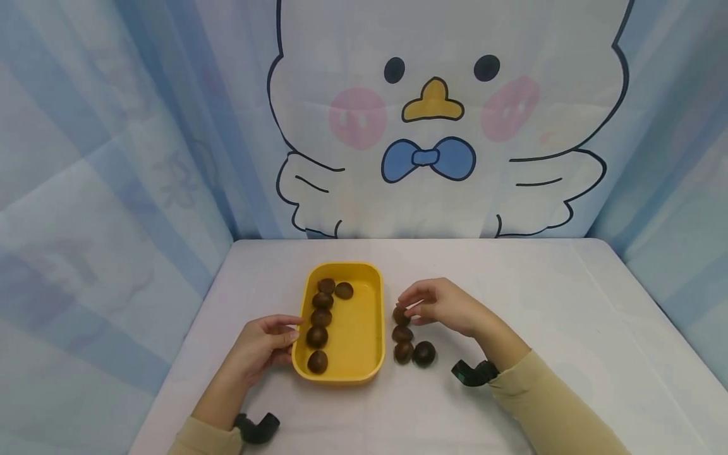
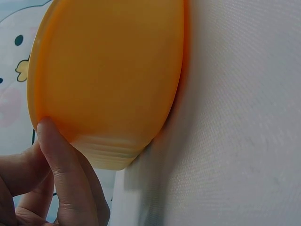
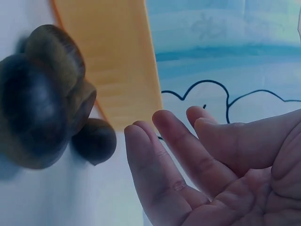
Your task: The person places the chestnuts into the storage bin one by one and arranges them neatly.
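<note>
On the table a yellow plastic tray (image 1: 355, 341) holds several brown chestnuts (image 1: 321, 317), most lined along its left side. My left hand (image 1: 263, 344) pinches the tray's left rim; the left wrist view has the fingertips (image 2: 49, 134) against the tray's edge. Right of the tray, more chestnuts (image 1: 402, 335) form a short column, with a darker chestnut (image 1: 424, 354) beside the lowest. My right hand (image 1: 446, 306) is over the far end of this column. In the right wrist view its fingers (image 3: 176, 136) are spread and relaxed, with nothing between them, just short of the nearest chestnut (image 3: 95, 141).
A white-covered table (image 1: 546, 297) carries everything. Behind it hangs a curtain (image 1: 432, 202) printed with a cartoon bird, and blue curtains (image 1: 102, 189) flank the sides. Dark wrist-worn cameras (image 1: 474, 373) stick out beside both sleeves.
</note>
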A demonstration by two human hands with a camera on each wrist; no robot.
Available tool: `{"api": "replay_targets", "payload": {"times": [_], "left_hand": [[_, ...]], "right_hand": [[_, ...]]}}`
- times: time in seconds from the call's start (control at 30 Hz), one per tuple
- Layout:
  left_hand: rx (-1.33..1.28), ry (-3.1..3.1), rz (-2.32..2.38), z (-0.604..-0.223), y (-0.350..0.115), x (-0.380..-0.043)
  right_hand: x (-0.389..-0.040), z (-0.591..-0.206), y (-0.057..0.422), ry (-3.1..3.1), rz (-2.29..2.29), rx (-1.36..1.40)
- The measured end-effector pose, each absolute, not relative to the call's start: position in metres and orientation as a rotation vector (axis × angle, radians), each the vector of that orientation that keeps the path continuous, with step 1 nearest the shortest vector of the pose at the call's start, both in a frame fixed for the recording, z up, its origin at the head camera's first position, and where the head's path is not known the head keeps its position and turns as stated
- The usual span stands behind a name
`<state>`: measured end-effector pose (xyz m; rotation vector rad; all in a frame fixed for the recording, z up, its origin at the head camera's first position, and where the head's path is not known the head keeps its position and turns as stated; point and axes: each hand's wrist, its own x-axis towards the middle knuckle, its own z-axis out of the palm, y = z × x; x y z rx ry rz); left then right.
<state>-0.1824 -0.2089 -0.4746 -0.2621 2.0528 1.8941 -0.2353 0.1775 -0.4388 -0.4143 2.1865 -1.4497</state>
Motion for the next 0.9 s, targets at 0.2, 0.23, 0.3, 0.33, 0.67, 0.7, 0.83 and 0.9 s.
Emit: {"api": "replay_targets", "payload": {"times": [0.2,0.23,0.3,0.33,0.67,0.7,0.83,0.9], "left_hand": [[-0.275,2.047,1.904,-0.475,-0.209,-0.183],[-0.274,2.046,1.904,-0.475,-0.210,-0.183],[-0.273,2.047,1.904,-0.475,-0.210,-0.183],[-0.273,2.046,1.904,-0.475,-0.210,-0.183],[-0.228,2.055,1.893,-0.475,-0.209,-0.183],[-0.226,2.053,1.894,-0.475,-0.209,-0.183],[-0.232,2.046,1.899,-0.475,-0.211,-0.183],[-0.237,2.047,1.898,-0.475,-0.211,-0.183]], "right_hand": [[-0.231,-0.443,0.189,2.263,-1.369,-0.406],[-0.230,-0.444,0.191,2.274,-1.351,-0.404],[-0.228,-0.446,0.194,2.292,-1.315,-0.399],[-0.227,-0.447,0.196,2.296,-1.300,-0.399],[-0.217,-0.464,0.206,2.273,-1.290,-0.428],[-0.216,-0.465,0.206,2.265,-1.290,-0.434],[-0.213,-0.470,0.202,2.257,-1.255,-0.442],[-0.212,-0.472,0.200,2.264,-1.231,-0.433]]}}
